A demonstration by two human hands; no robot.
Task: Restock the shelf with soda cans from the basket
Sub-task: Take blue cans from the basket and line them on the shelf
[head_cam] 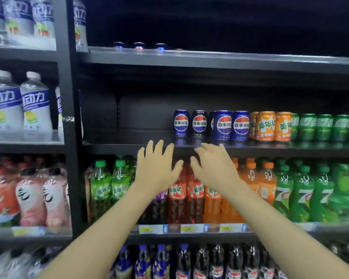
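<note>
Dark metal shelf, middle tier: row of blue cola cans standing upright at centre, then orange soda cans, then green soda cans running to the right edge; the tier's left part bare. Left hand and right hand: both raised just before the shelf's front lip below the blue cans, fingers spread and relaxed, holding nothing, thumbs near each other. Tier below: plastic soft-drink bottles in green, red and orange; basket out of view.
</note>
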